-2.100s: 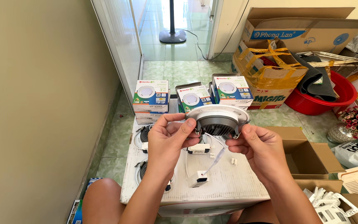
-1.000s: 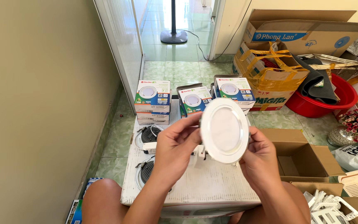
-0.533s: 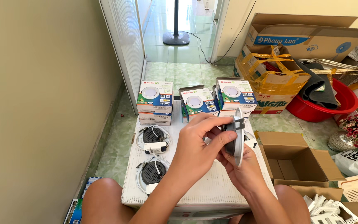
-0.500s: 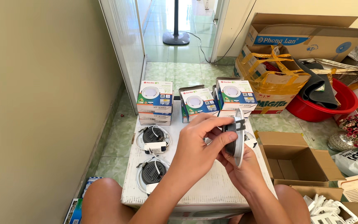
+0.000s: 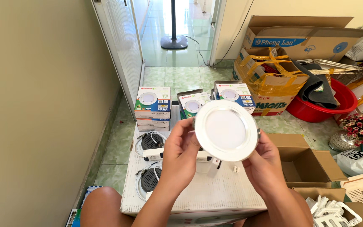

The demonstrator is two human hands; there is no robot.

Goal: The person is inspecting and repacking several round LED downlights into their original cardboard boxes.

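Both the left hand [image 5: 181,153] and right hand [image 5: 262,164] grasp a round white recessed ceiling light [image 5: 226,130], face up for inspection; setting it down on the bench [image 5: 198,197] looks next.

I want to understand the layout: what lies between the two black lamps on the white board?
In the head view, a small white driver box lies between the upper black lamp and the lower black lamp.

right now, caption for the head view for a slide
Both hands, left hand and right hand, hold a round white downlight face-up over a white board.
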